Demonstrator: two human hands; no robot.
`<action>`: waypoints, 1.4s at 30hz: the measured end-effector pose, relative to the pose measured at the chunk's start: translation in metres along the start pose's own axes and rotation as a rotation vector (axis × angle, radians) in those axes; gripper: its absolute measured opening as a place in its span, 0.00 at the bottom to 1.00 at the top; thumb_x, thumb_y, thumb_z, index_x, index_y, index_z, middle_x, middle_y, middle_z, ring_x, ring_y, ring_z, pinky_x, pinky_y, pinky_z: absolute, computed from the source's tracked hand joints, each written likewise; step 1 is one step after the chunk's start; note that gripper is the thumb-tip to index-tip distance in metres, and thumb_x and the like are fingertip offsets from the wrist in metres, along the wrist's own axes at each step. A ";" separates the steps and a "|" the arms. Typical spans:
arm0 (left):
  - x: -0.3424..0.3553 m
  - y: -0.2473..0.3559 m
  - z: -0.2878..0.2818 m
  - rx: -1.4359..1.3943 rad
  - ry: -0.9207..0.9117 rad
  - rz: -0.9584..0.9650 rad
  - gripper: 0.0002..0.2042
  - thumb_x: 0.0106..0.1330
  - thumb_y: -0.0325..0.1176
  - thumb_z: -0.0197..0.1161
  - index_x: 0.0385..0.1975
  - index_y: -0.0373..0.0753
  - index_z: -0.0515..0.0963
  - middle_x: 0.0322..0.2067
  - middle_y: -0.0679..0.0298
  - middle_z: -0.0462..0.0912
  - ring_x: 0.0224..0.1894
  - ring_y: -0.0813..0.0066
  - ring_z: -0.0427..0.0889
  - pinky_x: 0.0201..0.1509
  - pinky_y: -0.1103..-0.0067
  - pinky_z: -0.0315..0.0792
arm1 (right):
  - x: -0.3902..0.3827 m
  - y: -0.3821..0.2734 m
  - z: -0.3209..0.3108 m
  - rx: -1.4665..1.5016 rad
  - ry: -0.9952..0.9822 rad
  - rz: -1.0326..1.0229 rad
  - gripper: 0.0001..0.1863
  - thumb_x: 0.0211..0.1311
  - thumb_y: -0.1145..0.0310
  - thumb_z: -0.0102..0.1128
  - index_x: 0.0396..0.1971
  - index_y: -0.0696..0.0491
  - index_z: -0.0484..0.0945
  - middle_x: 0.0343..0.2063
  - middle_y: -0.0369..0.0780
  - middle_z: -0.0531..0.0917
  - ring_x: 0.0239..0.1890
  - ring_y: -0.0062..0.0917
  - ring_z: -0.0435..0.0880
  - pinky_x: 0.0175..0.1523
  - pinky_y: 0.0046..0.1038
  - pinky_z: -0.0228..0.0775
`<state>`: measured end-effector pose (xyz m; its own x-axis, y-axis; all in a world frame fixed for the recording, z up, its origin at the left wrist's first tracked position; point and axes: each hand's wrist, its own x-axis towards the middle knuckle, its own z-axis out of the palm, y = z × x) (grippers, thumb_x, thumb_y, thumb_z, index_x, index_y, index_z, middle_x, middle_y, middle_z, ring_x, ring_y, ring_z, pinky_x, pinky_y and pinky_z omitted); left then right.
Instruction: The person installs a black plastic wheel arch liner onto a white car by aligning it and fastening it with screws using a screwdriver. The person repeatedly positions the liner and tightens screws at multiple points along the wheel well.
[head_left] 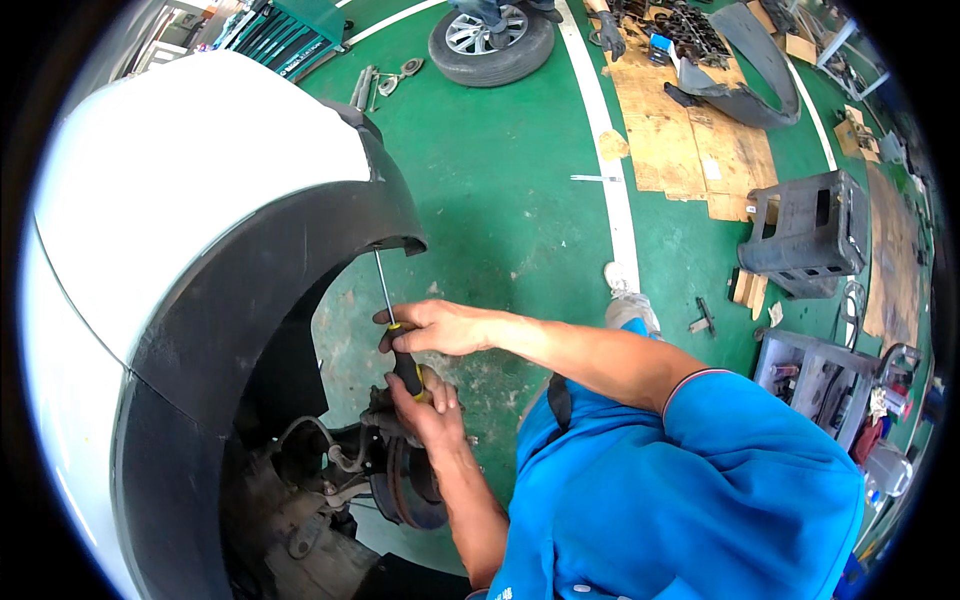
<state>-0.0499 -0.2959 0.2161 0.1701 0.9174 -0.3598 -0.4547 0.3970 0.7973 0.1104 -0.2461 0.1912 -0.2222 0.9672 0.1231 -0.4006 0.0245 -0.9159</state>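
Note:
Both my hands grip a screwdriver point(384, 290) with a black and yellow handle, its steel shaft pointing up to the underside of the black wheel-arch trim point(245, 250) on a white car body point(200, 130). My right hand point(418, 325) is around the upper handle near the shaft, with fingers curled. My left hand point(428, 410) holds the handle's lower end. Below them, inside the open wheel well, are a rusty brake disc point(400, 485), a hose and suspension parts point(305, 490); the wheel is off this hub. Part of the disc is hidden behind my left arm.
A loose wheel point(470, 60) lies by a co-worker's legs; a gloved hand point(610, 35) is nearby. Cardboard point(650, 140) with engine parts, a grey plastic crate point(800, 230), a parts cart point(810, 370) and scattered tools point(705, 320) are on my right. A green toolbox point(290, 40) stands behind the car.

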 end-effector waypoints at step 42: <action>-0.007 0.022 0.017 0.726 0.339 0.378 0.23 0.79 0.49 0.47 0.57 0.32 0.69 0.36 0.58 0.78 0.24 0.77 0.72 0.25 0.83 0.63 | -0.003 0.005 0.034 0.004 0.340 -0.091 0.22 0.61 0.60 0.67 0.46 0.63 0.79 0.29 0.45 0.86 0.33 0.29 0.85 0.40 0.32 0.76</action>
<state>-0.0463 -0.2927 0.2446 -0.1995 0.9790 -0.0425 0.2584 0.0944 0.9614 0.0787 -0.2576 0.1989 0.1226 0.9901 0.0690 -0.4086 0.1137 -0.9056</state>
